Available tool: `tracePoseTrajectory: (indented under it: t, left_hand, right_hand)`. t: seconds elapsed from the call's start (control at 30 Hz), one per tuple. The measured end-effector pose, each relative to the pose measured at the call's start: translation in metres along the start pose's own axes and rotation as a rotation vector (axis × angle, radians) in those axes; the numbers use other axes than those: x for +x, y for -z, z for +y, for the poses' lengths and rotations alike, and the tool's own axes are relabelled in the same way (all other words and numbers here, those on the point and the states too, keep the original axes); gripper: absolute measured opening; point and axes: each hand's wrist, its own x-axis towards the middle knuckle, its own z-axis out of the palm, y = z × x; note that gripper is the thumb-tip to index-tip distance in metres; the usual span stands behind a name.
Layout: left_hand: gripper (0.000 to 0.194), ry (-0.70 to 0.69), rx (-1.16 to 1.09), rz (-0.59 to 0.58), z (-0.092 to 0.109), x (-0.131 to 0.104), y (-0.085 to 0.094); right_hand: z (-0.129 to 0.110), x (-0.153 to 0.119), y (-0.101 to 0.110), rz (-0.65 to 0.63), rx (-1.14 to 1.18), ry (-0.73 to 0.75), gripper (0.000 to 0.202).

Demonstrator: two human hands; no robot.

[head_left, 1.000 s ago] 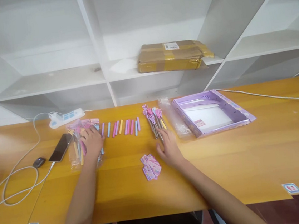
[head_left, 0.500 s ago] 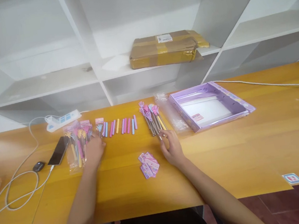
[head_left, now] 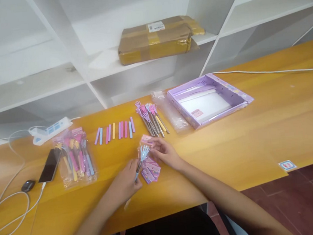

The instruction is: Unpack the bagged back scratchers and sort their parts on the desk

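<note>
Over the middle of the table, a light-blue hand-shaped back scratcher (head_left: pixel 144 153) in a clear bag is held between both hands. My left hand (head_left: pixel 126 180) is closed around its lower part. The fingers of my right hand (head_left: pixel 165 153) pinch the bag near its pink header card (head_left: pixel 146 140). Right beneath lies a fanned pile of small purple-pink cards (head_left: pixel 152 170). Farther back are a bunch of back scratchers (head_left: pixel 151 119) with metal rods and a row of coloured handle tubes (head_left: pixel 122 129). Several bagged back scratchers (head_left: pixel 79 156) lie to the left.
A purple open box (head_left: pixel 208 100) sits at the back right beside clear plastic bags (head_left: pixel 173 113). On the left are a phone (head_left: pixel 49 165), a black earbud-like case (head_left: pixel 28 185), a power strip (head_left: pixel 52 130) and loose cables. A taped carton (head_left: pixel 159 40) rests on the shelf.
My left hand has brought the bagged blue back scratcher from the left group to above the cards. My right hand has left the metal-rod bunch and joined it there. The view has shifted.
</note>
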Motion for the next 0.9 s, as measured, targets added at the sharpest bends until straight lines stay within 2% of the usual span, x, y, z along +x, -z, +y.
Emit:
tracePoseTrajectory:
  t: [0.07,0.17,0.23,0.3,0.4,0.47,0.57,0.67,0.73,0.8,0.9]
  left_hand:
    - [0.041,-0.010,0.017,-0.044,-0.001,0.006,0.000]
    - [0.014,-0.037,-0.070,-0.041,-0.002,0.018,0.010]
    - [0.023,-0.042,-0.221,-0.003,-0.004,0.029,0.013]
    - [0.033,-0.044,-0.463,0.014,-0.007,0.040,0.009]
    - [0.050,-0.047,-0.876,-0.072,-0.016,0.050,-0.008]
    - [0.064,-0.020,-1.030,-0.154,-0.022,0.050,-0.023]
    - [0.071,0.025,-1.112,-0.250,-0.027,0.045,-0.040]
    - [0.063,-0.003,-1.216,-0.378,-0.025,0.040,-0.049]
    - [0.060,-0.018,-1.267,-0.436,-0.021,0.039,-0.052]
    - [0.061,-0.009,-1.281,-0.446,-0.019,0.039,-0.052]
    - [0.065,0.020,-1.284,-0.439,-0.019,0.041,-0.051]
  right_hand:
    - [0.003,0.002,-0.001,0.040,0.035,-0.034,0.046]
    - [0.004,0.003,-0.001,0.049,0.067,-0.055,0.047]
    - [0.003,0.003,-0.001,0.031,0.048,-0.066,0.045]
    - [0.004,0.002,-0.003,0.021,-0.011,-0.077,0.043]
    - [0.006,0.000,-0.004,0.072,-0.153,-0.061,0.043]
    - [0.007,0.000,-0.002,0.160,-0.310,0.018,0.041]
    - [0.009,0.001,0.003,0.250,-0.552,0.224,0.033]
    - [0.008,0.001,0.008,0.286,-0.673,0.397,0.025]
    - [0.006,0.001,0.010,0.305,-0.710,0.454,0.018]
    - [0.000,0.001,0.012,0.258,-0.741,0.479,0.008]
    - [-0.013,0.000,0.018,0.089,-0.761,0.452,0.018]
